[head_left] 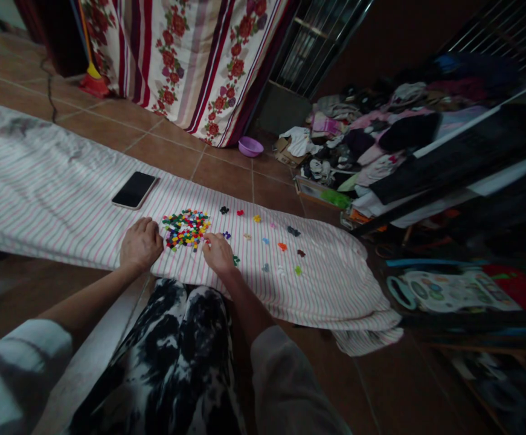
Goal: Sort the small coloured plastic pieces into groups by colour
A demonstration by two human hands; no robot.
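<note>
"Where's the mound of tiny, multicoloured, plastic-looking pieces [185, 229]?"

"On the striped-cloth-covered tabletop [63, 187], between the left hand [142, 244], palm-down, and right hand [218, 254], fingertips narrowed; I can't tell whether either holds anything."

"Handling?"

"Likely light, stiff; pinch one by its sides."

A lived-in home: floral curtain [172, 60], heaped clothes [366, 133] (quite a pile), broom [93, 78], tiled floor [142, 151].

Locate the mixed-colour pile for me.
In the head view, the mixed-colour pile lies left of centre on the striped cloth, between the left hand and right hand, right of the phone.
</note>
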